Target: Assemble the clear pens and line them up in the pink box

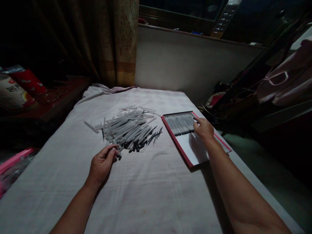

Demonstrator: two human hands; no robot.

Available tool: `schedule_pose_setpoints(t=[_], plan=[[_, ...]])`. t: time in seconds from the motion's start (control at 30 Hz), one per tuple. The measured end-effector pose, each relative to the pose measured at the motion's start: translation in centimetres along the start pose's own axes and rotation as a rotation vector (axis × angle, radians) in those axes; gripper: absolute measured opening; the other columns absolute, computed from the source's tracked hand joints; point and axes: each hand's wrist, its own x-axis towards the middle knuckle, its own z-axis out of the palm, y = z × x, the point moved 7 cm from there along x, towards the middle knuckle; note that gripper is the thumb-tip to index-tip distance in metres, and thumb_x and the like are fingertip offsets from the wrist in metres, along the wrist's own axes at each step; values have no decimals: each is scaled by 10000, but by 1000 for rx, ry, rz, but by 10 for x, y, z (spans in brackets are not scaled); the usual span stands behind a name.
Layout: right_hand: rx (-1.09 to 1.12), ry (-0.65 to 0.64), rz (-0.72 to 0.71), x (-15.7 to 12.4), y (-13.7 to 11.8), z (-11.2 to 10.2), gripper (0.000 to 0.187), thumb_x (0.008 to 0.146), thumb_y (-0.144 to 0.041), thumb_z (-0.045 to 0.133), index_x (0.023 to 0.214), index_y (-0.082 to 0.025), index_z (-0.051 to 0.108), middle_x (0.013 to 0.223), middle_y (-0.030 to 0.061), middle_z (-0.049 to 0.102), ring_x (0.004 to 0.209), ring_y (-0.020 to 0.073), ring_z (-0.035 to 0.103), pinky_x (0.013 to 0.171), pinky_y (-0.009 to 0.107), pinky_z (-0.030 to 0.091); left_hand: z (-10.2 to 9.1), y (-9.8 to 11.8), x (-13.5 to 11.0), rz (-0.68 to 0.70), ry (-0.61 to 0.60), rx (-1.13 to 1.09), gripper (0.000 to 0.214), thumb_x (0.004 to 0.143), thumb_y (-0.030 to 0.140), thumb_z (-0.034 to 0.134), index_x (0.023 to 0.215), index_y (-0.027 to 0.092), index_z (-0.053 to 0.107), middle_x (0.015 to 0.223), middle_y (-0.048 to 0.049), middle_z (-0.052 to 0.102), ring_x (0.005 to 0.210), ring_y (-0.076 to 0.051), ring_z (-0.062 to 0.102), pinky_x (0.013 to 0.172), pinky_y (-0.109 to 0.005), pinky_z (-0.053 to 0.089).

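Observation:
A heap of clear pen barrels (131,125) lies on the white cloth, with small black caps (137,145) along its near side and thin dark-tipped refills (156,136) at its right. My left hand (103,164) is at the heap's near left edge, thumb and fingers pressed together beside a few black caps; what they pinch is hidden. My right hand (204,129) reaches over a shallow red-edged box (179,151). Its thumb and bent forefinger close at the right end of a neat row of pens (181,123); anything between them cannot be made out.
The cloth-covered table (146,195) ends at a pale wall (170,58). A patterned curtain (124,39) hangs behind. At left is a brown side table (63,97) with packets, and a pink basket (14,159) below it. A plastic bottle (225,19) stands on the windowsill.

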Motion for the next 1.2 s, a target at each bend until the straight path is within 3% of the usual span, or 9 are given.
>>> schedule_pose_setpoints(t=[0.1, 0.2, 0.3, 0.4, 0.63, 0.87, 1.1, 1.2], plan=[[252, 39, -193, -28, -56, -1, 329, 854, -194, 535, 1092, -188, 763, 1129, 110, 736, 1063, 248, 668, 946, 365, 522, -5, 0, 1, -21, 61, -22, 486, 741, 591, 691, 975, 168, 745, 741, -22, 676, 629, -132, 620, 590, -248, 546], [397, -83, -363, -68, -116, 19, 270, 884, -200, 542, 1028, -205, 770, 1080, 86, 748, 1001, 223, 681, 917, 352, 532, -9, 2, 1, -14, 96, -11, 471, 753, 572, 673, 986, 169, 737, 744, -18, 672, 647, -135, 623, 600, -248, 548], [349, -284, -494, -108, -166, 47, 272, 895, -164, 561, 1068, -214, 766, 1116, 90, 737, 1036, 212, 672, 933, 326, 518, -9, 4, 2, 12, 102, 10, 457, 767, 558, 654, 985, 165, 734, 744, -24, 677, 660, -145, 635, 613, -258, 552], [250, -389, -562, -131, -195, 63, 317, 918, -155, 550, 1161, -222, 743, 1209, 100, 707, 1101, 226, 648, 955, 331, 510, -8, 3, 2, 28, 92, 18, 461, 768, 564, 646, 984, 166, 734, 736, -24, 680, 647, -149, 641, 601, -261, 553], [30, -466, -661, -131, -218, 66, 319, 956, -239, 526, 1232, -245, 686, 1283, 94, 650, 1120, 251, 616, 862, 331, 523, -3, 1, 4, 46, 59, 28, 452, 780, 567, 631, 972, 172, 740, 728, -24, 690, 599, -136, 626, 584, -255, 548], [-157, -529, -807, -128, -234, 62, 259, 979, -210, 470, 1141, -232, 671, 1121, 99, 680, 977, 244, 651, 753, 304, 483, -3, 3, 3, 55, 50, 83, 456, 790, 577, 614, 970, 179, 748, 719, -30, 703, 587, -144, 629, 593, -265, 545], [-74, -507, -844, -133, -229, 60, 261, 972, -216, 493, 1096, -227, 723, 1126, 101, 688, 976, 240, 662, 769, 295, 492, -2, 1, 4, 84, 28, 101, 450, 818, 566, 594, 986, 177, 745, 735, -32, 711, 599, -146, 639, 594, -262, 547], [115, -441, -799, -137, -222, 46, 288, 964, -172, 473, 1084, -210, 732, 1145, 109, 701, 1006, 237, 668, 829, 309, 512, -1, 3, 2, 116, 30, 152, 417, 850, 536, 564, 998, 189, 741, 754, -35, 719, 644, -165, 669, 622, -276, 558]])
